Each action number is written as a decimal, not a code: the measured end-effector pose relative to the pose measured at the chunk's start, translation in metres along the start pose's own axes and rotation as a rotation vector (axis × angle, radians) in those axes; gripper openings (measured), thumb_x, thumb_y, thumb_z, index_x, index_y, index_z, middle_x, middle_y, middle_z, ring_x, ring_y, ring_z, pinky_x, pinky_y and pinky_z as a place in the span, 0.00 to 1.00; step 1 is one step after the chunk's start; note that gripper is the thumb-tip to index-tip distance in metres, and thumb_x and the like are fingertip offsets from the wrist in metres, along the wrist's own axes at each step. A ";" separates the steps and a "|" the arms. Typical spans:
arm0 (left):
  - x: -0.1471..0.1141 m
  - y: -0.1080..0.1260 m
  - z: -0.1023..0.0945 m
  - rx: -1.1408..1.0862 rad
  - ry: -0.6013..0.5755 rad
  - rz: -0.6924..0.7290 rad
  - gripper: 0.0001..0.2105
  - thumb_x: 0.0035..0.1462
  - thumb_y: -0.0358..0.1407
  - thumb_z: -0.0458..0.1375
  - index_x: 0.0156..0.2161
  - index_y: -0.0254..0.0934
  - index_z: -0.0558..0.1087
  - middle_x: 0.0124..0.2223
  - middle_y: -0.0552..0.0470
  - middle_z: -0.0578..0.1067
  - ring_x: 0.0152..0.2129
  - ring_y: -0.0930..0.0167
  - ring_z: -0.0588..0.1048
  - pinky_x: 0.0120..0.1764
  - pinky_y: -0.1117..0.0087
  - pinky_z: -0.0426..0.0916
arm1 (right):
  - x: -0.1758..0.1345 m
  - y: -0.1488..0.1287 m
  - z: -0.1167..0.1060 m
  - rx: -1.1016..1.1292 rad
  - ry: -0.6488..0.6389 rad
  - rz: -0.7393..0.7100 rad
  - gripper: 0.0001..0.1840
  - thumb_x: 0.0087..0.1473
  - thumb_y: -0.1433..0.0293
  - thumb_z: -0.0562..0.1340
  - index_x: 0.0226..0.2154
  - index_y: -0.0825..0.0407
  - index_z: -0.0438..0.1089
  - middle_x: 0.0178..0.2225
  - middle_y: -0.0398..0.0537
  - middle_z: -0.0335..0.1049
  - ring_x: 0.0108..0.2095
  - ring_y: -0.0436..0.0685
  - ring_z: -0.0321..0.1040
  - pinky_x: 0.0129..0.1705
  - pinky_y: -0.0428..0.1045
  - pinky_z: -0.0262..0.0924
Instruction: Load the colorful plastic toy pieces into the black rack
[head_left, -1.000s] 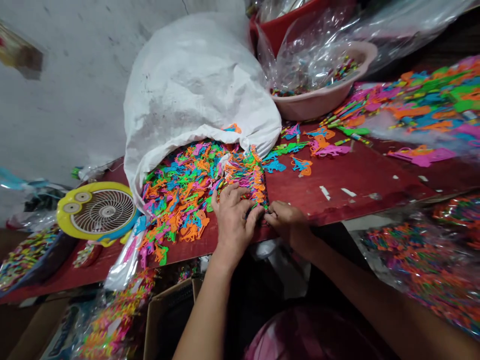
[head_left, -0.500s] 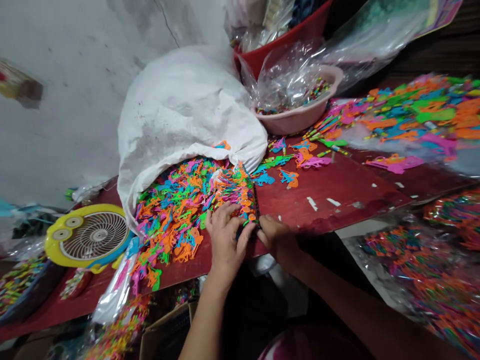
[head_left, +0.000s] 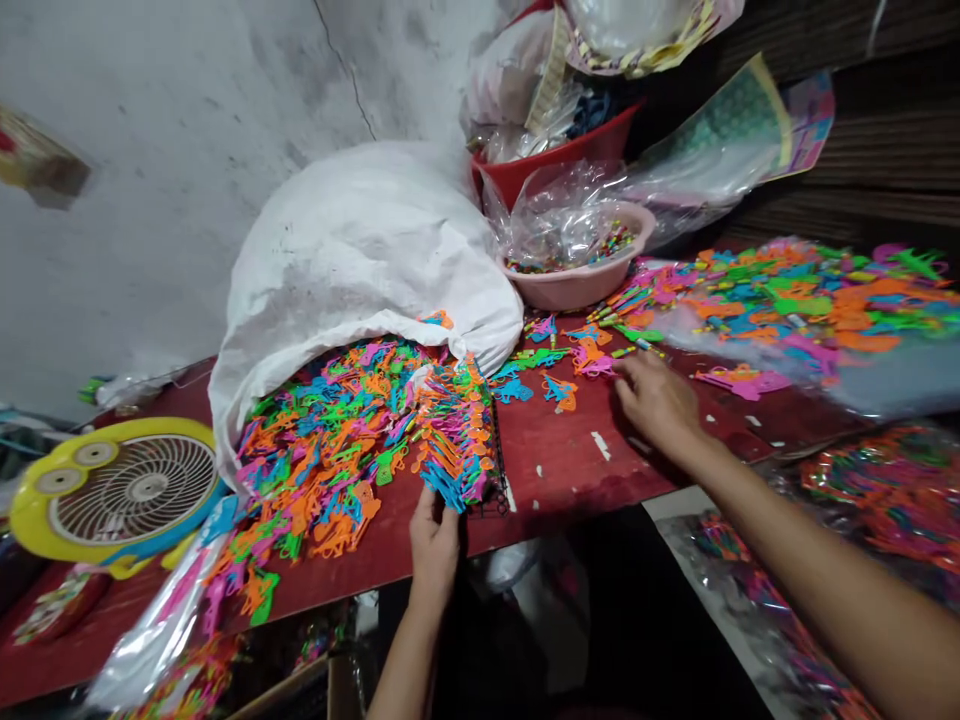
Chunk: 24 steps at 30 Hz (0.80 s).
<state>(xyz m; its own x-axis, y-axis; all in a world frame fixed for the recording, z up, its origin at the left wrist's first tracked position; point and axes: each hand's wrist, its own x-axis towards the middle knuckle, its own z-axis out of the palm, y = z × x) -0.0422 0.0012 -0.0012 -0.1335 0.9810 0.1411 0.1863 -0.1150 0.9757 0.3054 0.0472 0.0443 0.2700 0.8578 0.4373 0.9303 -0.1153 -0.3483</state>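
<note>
My left hand point(head_left: 435, 545) is at the near end of a lined-up row of small flat plastic toy pieces point(head_left: 476, 430), its thumb and finger around the blue pieces point(head_left: 444, 484) there. The row rests along a dark toothed rack point(head_left: 496, 500) on the red table. My right hand point(head_left: 664, 405) is over the table to the right, fingers slightly bent and apart. Its fingertips are beside a pink toy piece point(head_left: 598, 364) in a small scattered group; I cannot tell whether they touch it. A big loose pile of coloured toy pieces point(head_left: 315, 440) lies left of the row.
The white sack point(head_left: 360, 250) opens over the pile. Behind stands a pink basin point(head_left: 577, 285) with small beaded bits and clear plastic. A yellow fan point(head_left: 142, 490) stands left. More toy pieces point(head_left: 817, 290) are heaped right, with filled clear bags point(head_left: 885, 500) below.
My right hand has left the near end of the rack and moved right and away from me to the scattered pieces. My left hand has drawn back to the blue pieces. The view has shifted.
</note>
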 end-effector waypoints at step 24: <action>0.023 0.008 0.040 0.140 -0.158 0.263 0.52 0.48 0.46 0.70 0.71 0.40 0.44 0.71 0.37 0.51 0.69 0.55 0.52 0.68 0.51 0.51 | 0.046 0.071 -0.047 -0.273 -0.357 0.290 0.03 0.49 0.75 0.65 0.28 0.58 0.75 0.35 0.67 0.75 0.37 0.64 0.70 0.34 0.53 0.50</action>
<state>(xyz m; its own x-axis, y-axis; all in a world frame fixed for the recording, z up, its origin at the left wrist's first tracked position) -0.0049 0.0294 0.0029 0.0877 0.9338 0.3469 0.3277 -0.3559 0.8752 0.3957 0.0547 0.0779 0.4686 0.8829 0.0296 0.8736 -0.4582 -0.1637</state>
